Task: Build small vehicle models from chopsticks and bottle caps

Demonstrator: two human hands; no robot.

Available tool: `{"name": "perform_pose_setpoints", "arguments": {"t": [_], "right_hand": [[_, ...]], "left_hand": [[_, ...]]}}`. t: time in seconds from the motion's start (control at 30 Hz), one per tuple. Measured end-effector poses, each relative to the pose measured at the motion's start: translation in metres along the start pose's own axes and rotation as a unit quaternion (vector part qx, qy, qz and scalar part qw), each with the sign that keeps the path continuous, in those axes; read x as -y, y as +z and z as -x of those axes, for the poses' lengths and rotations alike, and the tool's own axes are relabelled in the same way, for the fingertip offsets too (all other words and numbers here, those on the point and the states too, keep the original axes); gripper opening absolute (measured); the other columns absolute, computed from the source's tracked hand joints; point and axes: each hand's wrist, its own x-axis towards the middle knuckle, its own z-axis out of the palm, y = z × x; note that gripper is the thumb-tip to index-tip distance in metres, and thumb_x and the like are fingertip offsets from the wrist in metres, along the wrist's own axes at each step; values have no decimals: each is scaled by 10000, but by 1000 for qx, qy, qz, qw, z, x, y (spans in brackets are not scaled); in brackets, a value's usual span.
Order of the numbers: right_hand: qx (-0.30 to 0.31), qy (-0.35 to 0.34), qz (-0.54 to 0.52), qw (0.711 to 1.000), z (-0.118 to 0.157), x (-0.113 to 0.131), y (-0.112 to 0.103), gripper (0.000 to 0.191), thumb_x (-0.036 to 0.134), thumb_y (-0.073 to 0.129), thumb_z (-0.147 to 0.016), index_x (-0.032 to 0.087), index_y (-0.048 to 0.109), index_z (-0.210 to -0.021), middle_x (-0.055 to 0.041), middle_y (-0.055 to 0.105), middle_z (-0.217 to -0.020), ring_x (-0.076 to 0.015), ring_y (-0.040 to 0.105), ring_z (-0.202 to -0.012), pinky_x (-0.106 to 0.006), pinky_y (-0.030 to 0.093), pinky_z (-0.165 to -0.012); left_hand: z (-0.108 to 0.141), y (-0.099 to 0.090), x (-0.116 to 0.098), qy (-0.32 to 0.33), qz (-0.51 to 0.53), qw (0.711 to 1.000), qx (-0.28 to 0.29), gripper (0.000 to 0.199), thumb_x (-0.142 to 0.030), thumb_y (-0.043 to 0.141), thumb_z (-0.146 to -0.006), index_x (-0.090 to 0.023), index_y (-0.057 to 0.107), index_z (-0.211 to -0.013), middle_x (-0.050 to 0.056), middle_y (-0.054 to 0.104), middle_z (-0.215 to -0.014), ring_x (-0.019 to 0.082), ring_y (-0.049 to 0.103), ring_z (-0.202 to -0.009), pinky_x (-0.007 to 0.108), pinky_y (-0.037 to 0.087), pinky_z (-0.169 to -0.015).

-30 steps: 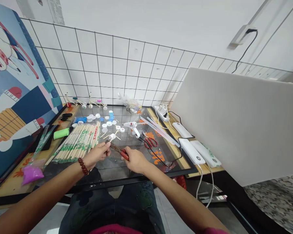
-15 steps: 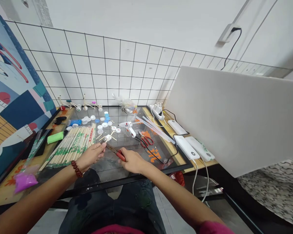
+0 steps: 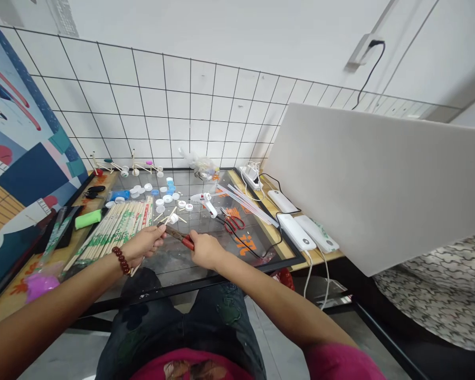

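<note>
My right hand is closed round the red handles of a pair of pliers. The jaws of the pliers meet the fingertips of my left hand, which pinches a thin wooden chopstick. One end of that stick sticks out below the palm; its other end is at the jaws and hard to make out. Just beyond the jaws lies a white bottle cap with short stick pieces about it. Wrapped chopsticks lie in a row to the left of my left hand.
A white glue gun lies behind the pliers, with red-handled scissors and clear glue sticks to its right. Several caps are scattered behind. Power banks line the right edge beside a large white board.
The view has shifted slightly. Both hands stay together at the pliers, and the chopstick's lower end now shows beneath my left hand. The plier handles look closer together.
</note>
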Motion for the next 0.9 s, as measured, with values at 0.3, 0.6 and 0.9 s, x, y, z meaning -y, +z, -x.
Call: {"name": "perform_pose_setpoints", "arguments": {"t": [0.3, 0.6, 0.9], "right_hand": [[-36, 24, -15, 999, 4, 6, 4, 371, 270, 549, -854, 203, 520, -1218, -116, 733, -1060, -275, 713, -943, -332, 488, -741], [-50, 33, 1, 998, 4, 7, 8, 354, 301, 527, -911, 192, 497, -1247, -133, 720, -1086, -280, 708, -978, -350, 502, -790], [-86, 47, 10, 995, 9, 5, 18, 316, 348, 462, -976, 177, 490, -1240, -168, 675, -1152, -282, 686, -995, -359, 498, -817]], "left_hand": [[2, 2, -9, 28, -16, 999, -10, 523, -645, 720, -692, -184, 481, -756, -90, 375, -513, 30, 199, -392, 167, 106, -398], [5, 8, -17, 1, -16, 999, -30, 388, -524, 644, -837, -194, 464, -743, -85, 349, -495, 39, 171, -376, 172, 87, -395], [16, 9, -4, 25, -35, 999, -31, 316, -404, 767, -745, -179, 544, -735, -47, 436, -568, 73, 291, -452, 186, 176, -427]]}}
